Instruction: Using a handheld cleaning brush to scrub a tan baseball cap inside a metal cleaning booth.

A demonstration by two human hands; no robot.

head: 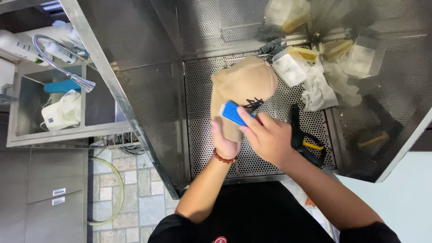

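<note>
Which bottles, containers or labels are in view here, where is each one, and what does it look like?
White bottles: top left above the sink, lying slanted, small dark labels.
White jug: in the sink, squat, small blue label.
Clear tub: right of the tan boot, rectangular, whitish.
Clear box: upper right, square, translucent.
Drawer labels: lower left, two small white rectangles.

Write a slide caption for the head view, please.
Left hand steadies a tan boot while right hand holds a blue brush against it.
</note>
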